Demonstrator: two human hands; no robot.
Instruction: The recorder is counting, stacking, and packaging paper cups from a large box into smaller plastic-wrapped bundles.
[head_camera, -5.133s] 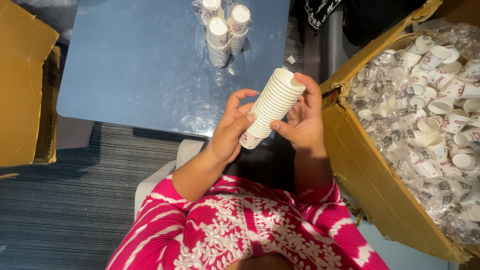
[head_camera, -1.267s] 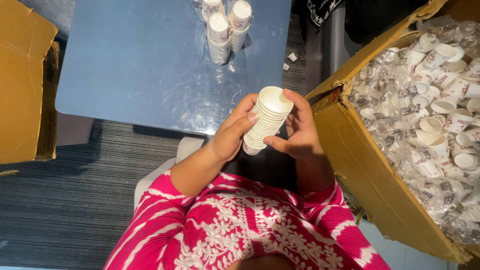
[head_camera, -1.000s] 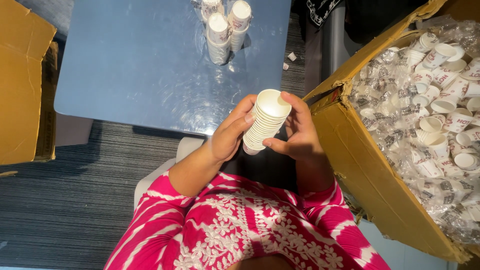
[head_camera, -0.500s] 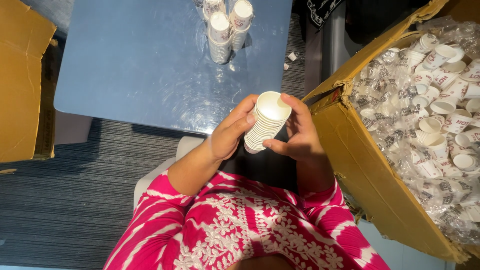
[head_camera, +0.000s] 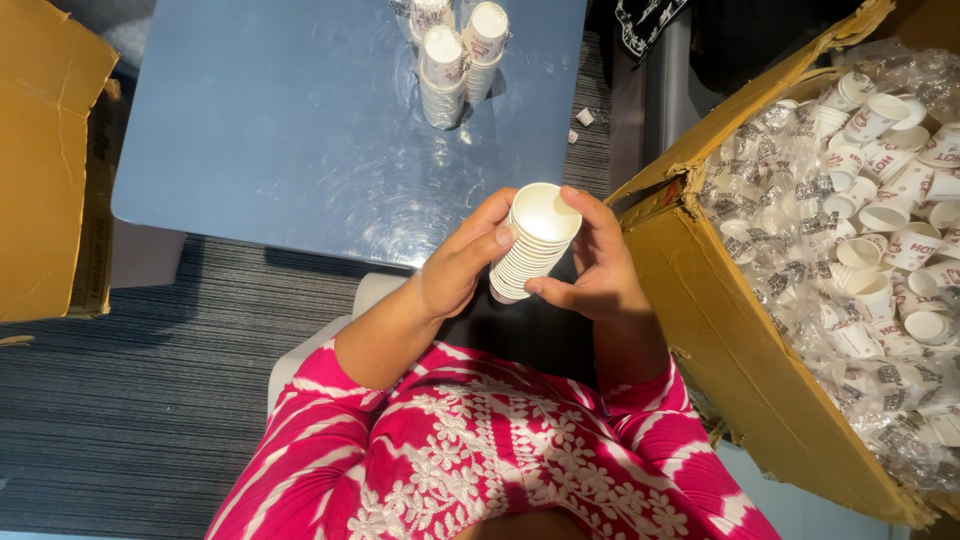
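Blue tabletop (head_camera: 280, 130) fills the upper left, and at frame centre below it 1 stack of white paper cups (head_camera: 535, 243) sits clamped between the left hand (head_camera: 462, 262) and right hand (head_camera: 598, 268), fingers curled round its sides, tilted mouth-up now and looking shorter than 5 seconds ago.

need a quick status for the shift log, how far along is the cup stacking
Done: a few stacks of white paper cups stand on the blue table. In hand: the left hand and right hand hold another nested stack of white cups. Left: the big brown cardboard box holds many loose cups.
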